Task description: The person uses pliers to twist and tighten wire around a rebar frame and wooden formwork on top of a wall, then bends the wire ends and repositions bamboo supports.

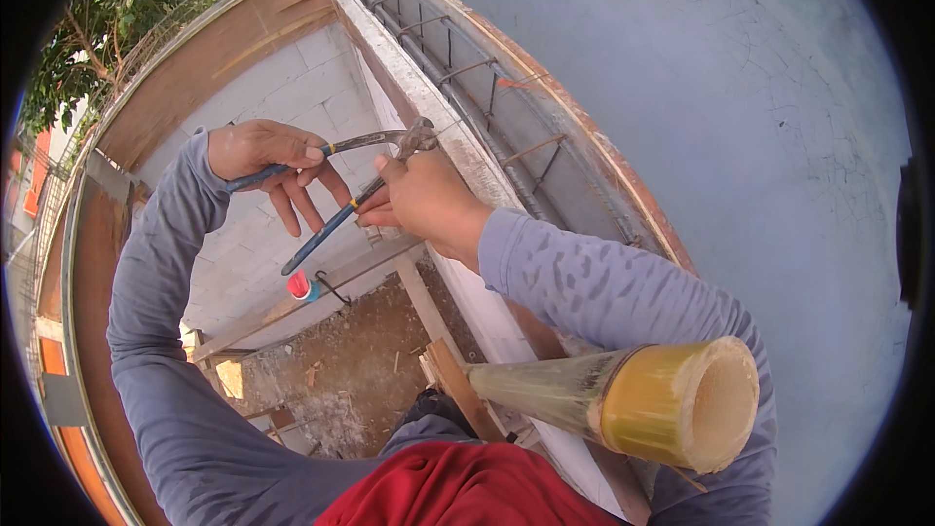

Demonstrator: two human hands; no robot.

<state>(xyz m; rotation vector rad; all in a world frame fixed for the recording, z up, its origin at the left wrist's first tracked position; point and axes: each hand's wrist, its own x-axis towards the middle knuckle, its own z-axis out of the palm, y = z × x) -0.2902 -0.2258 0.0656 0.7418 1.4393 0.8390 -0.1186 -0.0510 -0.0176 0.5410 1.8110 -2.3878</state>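
Note:
A pair of end-cutting pincers (417,139) with blue-gripped handles hangs between my hands over the block wall's top, its handles spread wide apart. My left hand (276,156) pinches one handle between thumb and index finger, while its other fingers reach loosely downward. Close to the metal head, my right hand (429,197) holds the second handle with thumb and fingers; that handle's end points down and to the left. The jaws lie by the edge of a wooden form board (407,80). Whether they grip any wire cannot be made out.
Steel rebar with stirrups (506,151) runs along the trough beside a blue-grey wall (701,88). A thick cut bamboo pole (643,399) rises at lower right. Below are timber braces (302,302), a red-and-blue object (303,286) and dirt ground (341,370).

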